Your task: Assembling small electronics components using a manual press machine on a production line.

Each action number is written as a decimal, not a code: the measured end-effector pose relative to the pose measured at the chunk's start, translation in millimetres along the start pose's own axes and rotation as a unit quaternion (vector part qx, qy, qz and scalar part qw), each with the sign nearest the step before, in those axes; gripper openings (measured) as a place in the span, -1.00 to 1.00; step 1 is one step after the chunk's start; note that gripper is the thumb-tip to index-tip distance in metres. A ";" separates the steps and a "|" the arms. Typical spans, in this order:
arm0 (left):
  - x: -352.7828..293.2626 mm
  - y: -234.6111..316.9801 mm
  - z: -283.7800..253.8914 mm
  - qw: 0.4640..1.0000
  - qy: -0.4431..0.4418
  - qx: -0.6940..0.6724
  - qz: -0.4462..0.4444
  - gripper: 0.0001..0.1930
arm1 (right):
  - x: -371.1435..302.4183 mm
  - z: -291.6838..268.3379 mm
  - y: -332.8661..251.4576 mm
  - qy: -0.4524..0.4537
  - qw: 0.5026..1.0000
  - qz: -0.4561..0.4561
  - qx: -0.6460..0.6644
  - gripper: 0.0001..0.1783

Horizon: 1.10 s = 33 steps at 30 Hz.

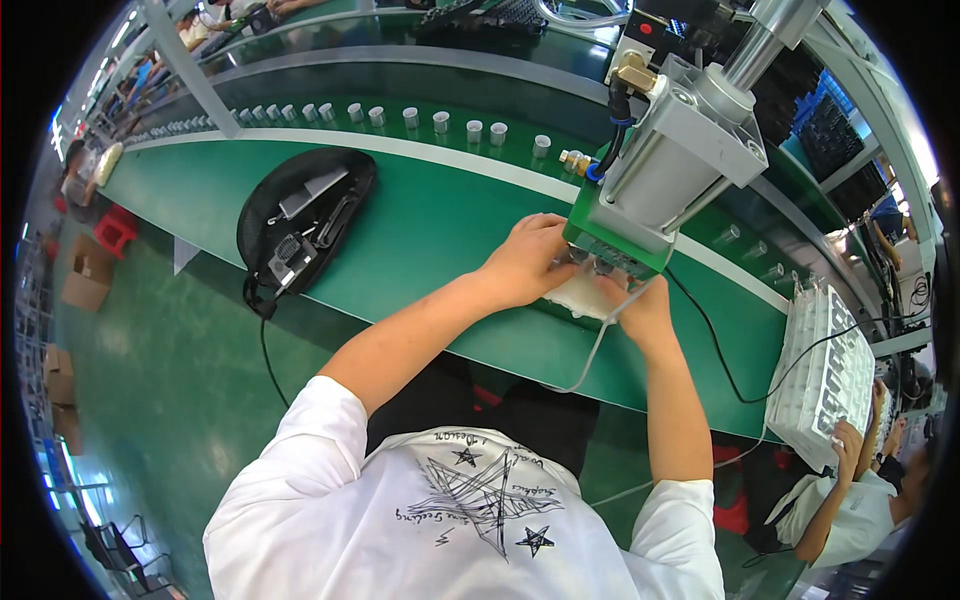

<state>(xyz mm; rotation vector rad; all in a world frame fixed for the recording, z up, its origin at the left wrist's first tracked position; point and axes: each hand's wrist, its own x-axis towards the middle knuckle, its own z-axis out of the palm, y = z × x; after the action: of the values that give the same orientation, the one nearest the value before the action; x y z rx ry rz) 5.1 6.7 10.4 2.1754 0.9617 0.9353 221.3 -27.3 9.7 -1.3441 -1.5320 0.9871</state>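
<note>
Both hands are at the foot of a pneumatic press with a grey cylinder (640,165) and a green lower block (610,247). My left hand (525,262) curls in from the left, its thumb close under the block and its other fingers partly behind it. From the right, my right hand (643,308) bends its thumb and fingers toward the same spot. Small round parts show dimly beneath the block; whatever the fingertips grip is hidden. Between the hands lies a whitish, translucent piece (582,296) on the green bench.
A black bag (308,215) with tools and small devices lies open at left. Small white cups (441,122) line the conveyor behind. White stacked trays (822,365) stand at right, beside a co-worker's hand (849,441). A grey cable (598,345) and black cable (712,345) cross the bench.
</note>
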 end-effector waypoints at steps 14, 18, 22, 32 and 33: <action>-60.5 -44.6 -7.4 0.973 0.094 0.209 -0.027 -0.76 | 12.2 -48.2 66.1 0.160 0.987 0.022 0.016 -0.81; -51.5 -40.3 0.5 0.963 0.083 0.255 -0.003 -0.78 | 13.1 -51.1 71.9 0.159 0.987 0.023 0.016 -0.81; -55.0 -41.3 -1.0 0.966 0.078 0.248 -0.010 -0.79 | 10.9 -47.6 68.0 0.148 0.988 0.013 -0.030 -0.83; -58.1 -37.7 -3.7 0.970 0.073 0.233 -0.015 -0.80 | 3.3 -37.7 65.2 0.135 0.986 0.029 -0.097 -0.80; -58.6 -37.2 -3.8 0.969 0.071 0.236 -0.013 -0.80 | 3.1 -37.1 64.1 0.133 0.986 0.030 -0.097 -0.80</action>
<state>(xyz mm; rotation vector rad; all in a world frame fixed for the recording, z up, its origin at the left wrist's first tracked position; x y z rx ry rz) -41.2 -17.4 -35.5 2.4977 1.3958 0.9321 276.9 -16.1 -38.1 -1.5976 -1.4164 0.6732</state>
